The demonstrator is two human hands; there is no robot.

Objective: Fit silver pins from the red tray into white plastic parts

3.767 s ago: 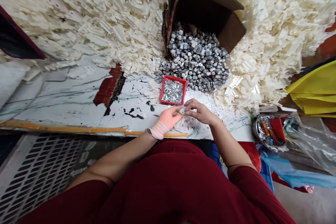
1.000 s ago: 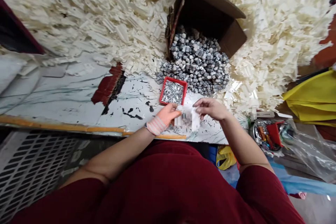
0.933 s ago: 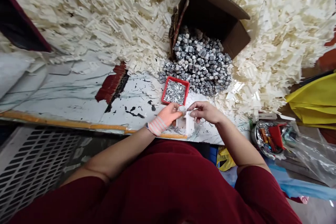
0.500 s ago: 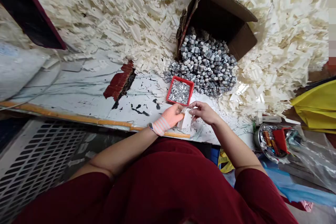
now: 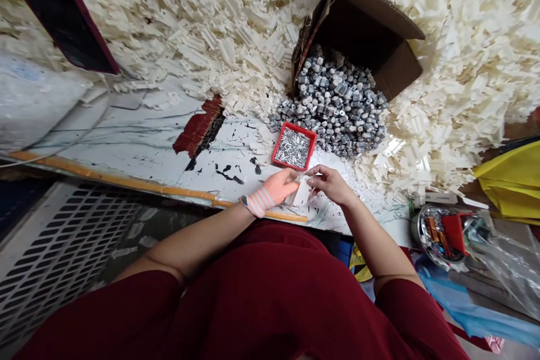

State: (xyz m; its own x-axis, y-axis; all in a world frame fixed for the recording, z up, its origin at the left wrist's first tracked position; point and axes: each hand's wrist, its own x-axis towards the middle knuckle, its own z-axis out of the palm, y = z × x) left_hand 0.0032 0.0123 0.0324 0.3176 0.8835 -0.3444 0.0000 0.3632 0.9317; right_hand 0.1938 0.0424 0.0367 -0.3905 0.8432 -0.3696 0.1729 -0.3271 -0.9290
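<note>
My left hand, in an orange glove with a striped cuff, grips a small white plastic part just above the table's near edge. My right hand, bare, pinches the same part from the right, fingers closed on its top. Both hands sit just below a small red tray full of shiny metal pins. Behind the tray lies a heap of grey metal nuts that spills out of a tipped cardboard box.
Heaps of white plastic parts cover the back of the worn white table. A round tin with red tools and clear plastic bags sit at the right. A perforated grey panel lies lower left, and yellow material far right.
The white part was held lower and apart a second ago; now both hands have closed together on it nearer the red tray. The camera has shifted, so the scene slid right.
</note>
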